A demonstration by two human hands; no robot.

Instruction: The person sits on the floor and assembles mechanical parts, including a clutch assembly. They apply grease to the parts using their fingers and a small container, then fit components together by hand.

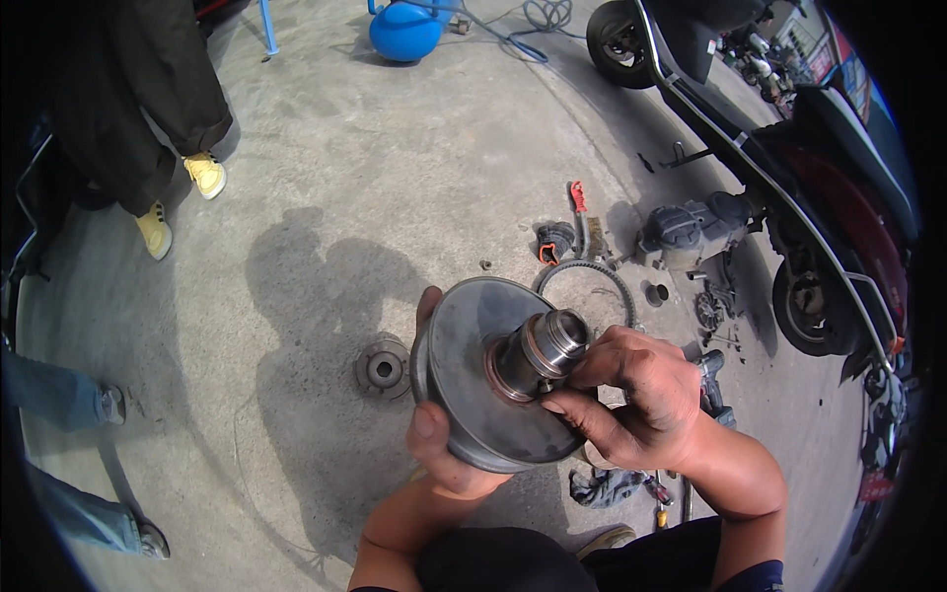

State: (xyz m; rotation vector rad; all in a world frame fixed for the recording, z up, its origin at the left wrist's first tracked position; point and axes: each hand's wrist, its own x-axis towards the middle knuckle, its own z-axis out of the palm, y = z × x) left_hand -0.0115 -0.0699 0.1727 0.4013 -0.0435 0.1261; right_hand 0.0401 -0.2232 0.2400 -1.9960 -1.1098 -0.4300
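My left hand (451,462) grips a grey metal pulley (464,345), a wide round disc with a shiny stepped hub (552,340) standing out of its face. The left thumb presses on the near rim, and other fingers wrap behind the far edge. At the hub's right side my right hand (646,395) is closed in a pinch, thumb and forefinger touching around the lower part of the hub. Whatever lies between those fingertips is hidden. On the ground just left of the disc sits a round metal part (383,367) with a hole in its middle.
A drive belt (624,296), a red-handled brush (580,202), an engine casing (691,232) and a dark rag (604,487) lie to the right. Beyond them leans a scooter (838,187). A blue tank (406,32) stands ahead; yellow shoes (205,176) and jeans legs (84,518) of others are at left.
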